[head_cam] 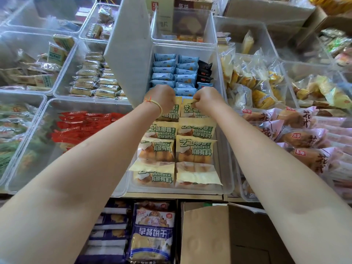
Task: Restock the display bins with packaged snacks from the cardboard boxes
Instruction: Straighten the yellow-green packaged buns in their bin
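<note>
Centre bin point(226, 168): clear plastic, its lid point(129, 52) propped upright at the left. Far half holds blue packets point(164, 70) in two rows and a few black packets point(204, 72) at the right. Near half holds yellow packets point(195, 149) in two columns, overlapped from the front edge back to the blue ones.

My left hand point(161, 99): fingers curled down onto the rearmost yellow packet of the left column; the grip itself is hidden under the knuckles, so I cannot tell whether it pinches. My right hand point(206, 99): fingers curled, pinching the top edge of the rearmost yellow packet of the right column.

Progress, as I judge it: this bin is nearly full, the last pair being seated against the blue rows. Red packets point(82, 126) in the bin to the left cover only part of it, so room remains there. A cardboard box point(205, 235) stands open below the shelf; its contents are not visible.
</note>
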### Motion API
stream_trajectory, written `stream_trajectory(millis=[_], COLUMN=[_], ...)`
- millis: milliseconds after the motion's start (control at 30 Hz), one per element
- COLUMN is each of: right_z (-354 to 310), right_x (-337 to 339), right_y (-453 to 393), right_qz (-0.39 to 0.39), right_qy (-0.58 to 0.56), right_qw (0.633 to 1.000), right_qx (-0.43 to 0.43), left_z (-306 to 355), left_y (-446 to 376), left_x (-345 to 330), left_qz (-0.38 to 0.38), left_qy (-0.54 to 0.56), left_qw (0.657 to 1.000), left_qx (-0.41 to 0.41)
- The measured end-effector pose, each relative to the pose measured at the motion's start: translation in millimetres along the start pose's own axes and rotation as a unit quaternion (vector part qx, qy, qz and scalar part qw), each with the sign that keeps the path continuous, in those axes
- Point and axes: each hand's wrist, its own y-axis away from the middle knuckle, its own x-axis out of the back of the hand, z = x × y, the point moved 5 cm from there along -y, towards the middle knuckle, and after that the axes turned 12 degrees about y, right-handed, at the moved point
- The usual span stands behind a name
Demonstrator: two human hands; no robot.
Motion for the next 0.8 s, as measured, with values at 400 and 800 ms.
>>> stream_trajectory(millis=[400,800], right_z=[11,-40], right_x=[36,-34], right_y=[63,171], right_qz=[0.142,0.011], right_qy=[-0.140,-0.155], right_qw=[0.979,0.988], right_qx=[-0.033,-0.010], left_z=[14,7], left_y=[61,181], left_x=[47,5], left_qz=[0.149,0.042], left_qy=[0.169,0.090], left_qw=[0.974,0.993], left_qx=[-0.027,0.058])
